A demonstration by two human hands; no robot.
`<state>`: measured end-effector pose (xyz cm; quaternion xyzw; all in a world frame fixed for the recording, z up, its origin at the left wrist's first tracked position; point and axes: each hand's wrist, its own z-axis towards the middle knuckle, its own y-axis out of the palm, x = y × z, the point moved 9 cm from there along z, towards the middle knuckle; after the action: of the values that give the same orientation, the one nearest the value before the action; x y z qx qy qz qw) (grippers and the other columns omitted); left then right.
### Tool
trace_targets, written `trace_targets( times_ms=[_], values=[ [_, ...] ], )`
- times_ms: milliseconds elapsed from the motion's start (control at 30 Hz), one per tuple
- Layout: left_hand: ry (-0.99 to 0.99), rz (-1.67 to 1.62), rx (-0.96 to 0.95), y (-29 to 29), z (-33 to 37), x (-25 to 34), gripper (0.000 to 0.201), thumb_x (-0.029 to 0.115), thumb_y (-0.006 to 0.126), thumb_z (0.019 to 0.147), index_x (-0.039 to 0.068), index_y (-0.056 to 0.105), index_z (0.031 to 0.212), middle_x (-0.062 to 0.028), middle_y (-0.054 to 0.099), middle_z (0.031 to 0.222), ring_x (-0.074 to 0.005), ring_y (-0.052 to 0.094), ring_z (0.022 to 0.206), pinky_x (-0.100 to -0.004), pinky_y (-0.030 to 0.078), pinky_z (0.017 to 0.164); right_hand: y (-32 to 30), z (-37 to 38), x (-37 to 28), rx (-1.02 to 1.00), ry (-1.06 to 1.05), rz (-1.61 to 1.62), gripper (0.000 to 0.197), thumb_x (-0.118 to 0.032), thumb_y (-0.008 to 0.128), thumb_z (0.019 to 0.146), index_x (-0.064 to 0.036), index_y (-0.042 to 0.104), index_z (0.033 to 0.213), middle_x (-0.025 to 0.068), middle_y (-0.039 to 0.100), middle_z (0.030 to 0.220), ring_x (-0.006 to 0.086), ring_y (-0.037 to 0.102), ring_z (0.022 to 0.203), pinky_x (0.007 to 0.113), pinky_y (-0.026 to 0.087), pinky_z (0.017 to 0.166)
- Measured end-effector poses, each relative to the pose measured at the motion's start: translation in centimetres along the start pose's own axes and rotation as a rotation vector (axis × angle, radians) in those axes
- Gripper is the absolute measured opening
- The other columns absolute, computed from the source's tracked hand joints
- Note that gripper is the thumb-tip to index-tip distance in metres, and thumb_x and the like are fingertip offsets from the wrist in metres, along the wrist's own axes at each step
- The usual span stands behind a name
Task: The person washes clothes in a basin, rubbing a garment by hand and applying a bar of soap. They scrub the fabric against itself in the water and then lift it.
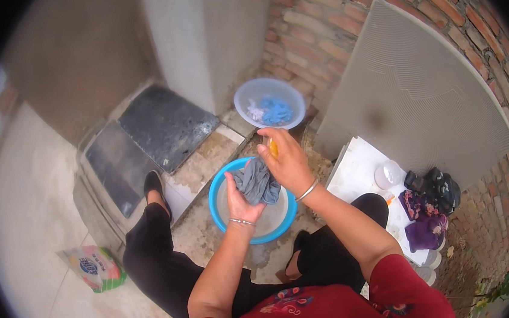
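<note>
My left hand (240, 201) is closed around a bunched grey cloth (257, 182), with the thumb along its left side. Between the fingers of my right hand (292, 165) is a yellow bar of soap (273, 148), partly hidden by the hand and held at the cloth's upper right. Both hands are over a blue-rimmed basin (259, 239) on the ground, which has cloudy water in it. Beyond it stands a pale translucent basin (242, 97) holding blue cloth (277, 111) and white cloth (255, 112).
To the right, a white low table (356, 168) bears a pale cup (388, 175), a purple cloth (424, 234) and a black bag (444, 189). A grey panel (418, 82) leans on the brick wall. Dark slabs (167, 124) and a colourful plastic packet (95, 268) are at left.
</note>
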<state>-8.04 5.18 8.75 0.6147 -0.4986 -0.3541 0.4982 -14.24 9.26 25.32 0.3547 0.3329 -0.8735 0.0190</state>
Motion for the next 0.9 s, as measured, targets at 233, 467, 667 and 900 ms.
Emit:
trace_targets(
  times_ms=[233, 467, 667, 900],
  values=[
    [0.138, -0.027, -0.606, 5.1, -1.3, -0.6, 0.06, 0.058, 0.028, 0.089, 0.019, 0.032, 0.135, -0.0074, 0.029, 0.142, -0.0279, 0.026, 0.132, -0.0537, 0.02, 0.105, 7.0, -6.3, -4.8, -0.329, -0.394, -0.176, 0.024, -0.028, 0.064, 0.073, -0.0133, 0.059, 0.091, 0.0096, 0.049, 0.087, 0.0292, 0.049, 0.09, 0.041, 0.037, 0.08],
    [0.001, 0.155, 0.022, -0.5, 0.5, -3.0, 0.046, 0.045, 0.037, 0.093, 0.015, 0.038, 0.129, -0.0049, 0.045, 0.128, -0.0218, 0.044, 0.117, -0.0397, 0.039, 0.096, 6.9, -1.5, 3.2, -0.266, 0.072, -0.174, 0.006, -0.02, 0.059, 0.077, -0.0164, 0.054, 0.08, 0.0074, 0.049, 0.079, 0.029, 0.052, 0.084, 0.041, 0.037, 0.075],
    [0.083, -0.025, -0.434, 1.8, -0.8, -1.0, 0.047, 0.04, 0.039, 0.094, 0.012, 0.034, 0.132, -0.0073, 0.039, 0.135, -0.0245, 0.039, 0.123, -0.0411, 0.031, 0.102, 7.5, -6.0, -4.2, -0.214, -0.292, -0.256, 0.01, -0.013, 0.057, 0.076, -0.0152, 0.052, 0.084, 0.008, 0.052, 0.079, 0.0299, 0.053, 0.083, 0.042, 0.037, 0.074],
    [0.229, 0.134, -0.154, -1.1, 0.2, 0.6, 0.043, 0.035, 0.036, 0.095, 0.007, 0.04, 0.128, -0.0084, 0.043, 0.132, -0.0253, 0.042, 0.12, -0.0419, 0.033, 0.101, 8.9, -5.0, -1.1, -0.28, -0.135, -0.101, 0.009, -0.014, 0.057, 0.079, -0.0128, 0.058, 0.088, 0.0087, 0.057, 0.087, 0.0297, 0.054, 0.086, 0.042, 0.038, 0.083]
  ],
)
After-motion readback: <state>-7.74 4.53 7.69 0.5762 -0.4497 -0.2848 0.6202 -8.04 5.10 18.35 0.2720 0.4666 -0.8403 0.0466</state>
